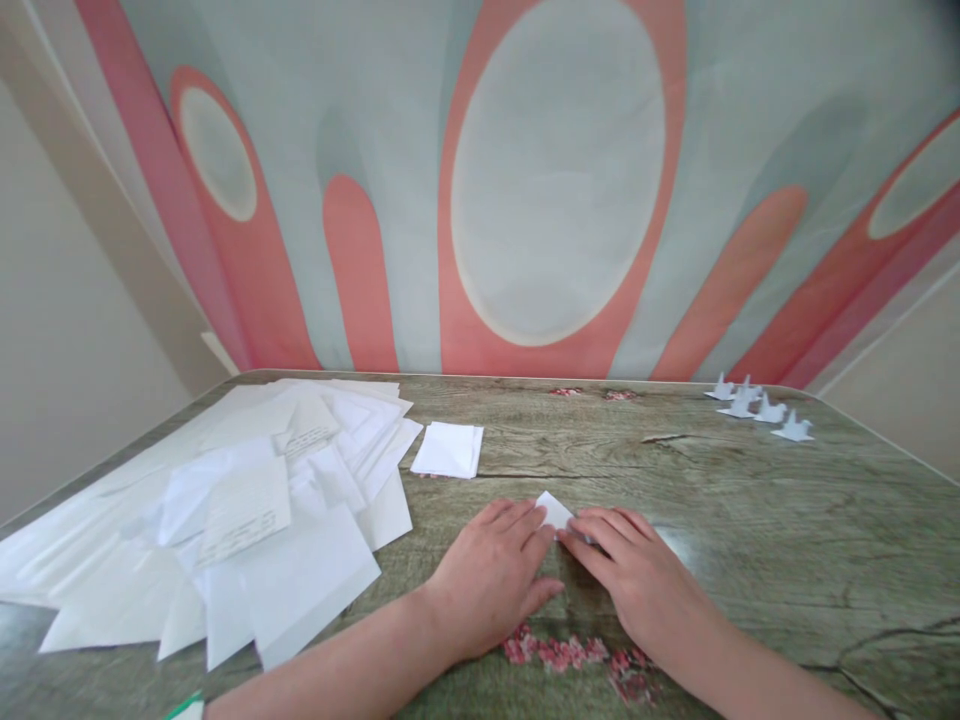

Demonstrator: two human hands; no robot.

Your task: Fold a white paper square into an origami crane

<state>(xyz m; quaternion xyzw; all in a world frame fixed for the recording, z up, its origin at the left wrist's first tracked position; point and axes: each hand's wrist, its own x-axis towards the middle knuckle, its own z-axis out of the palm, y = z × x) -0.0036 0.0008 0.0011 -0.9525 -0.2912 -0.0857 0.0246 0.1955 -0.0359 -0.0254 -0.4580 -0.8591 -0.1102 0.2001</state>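
Note:
A small piece of folded white paper (553, 511) lies on the wooden-patterned table, one pointed corner facing away from me. My left hand (499, 565) rests palm down, its outstretched fingers on the paper's left edge and its thumb spread off to the side. From the other side, my right hand (626, 560) has its fingers pressed together on the paper's right part, with the thumb hidden below. Beyond my left hand is a short stack of white paper squares (444, 450). Several small folded paper birds (793, 428) stand at the far right.
A wide, loose heap of white paper sheets (315, 570) covers the table's left side, some bearing printed lines. Pink flower patterns (559, 652) mark the tabletop (750, 520) near my wrists. Behind the table's far edge rises a coral and grey patterned backdrop (559, 170).

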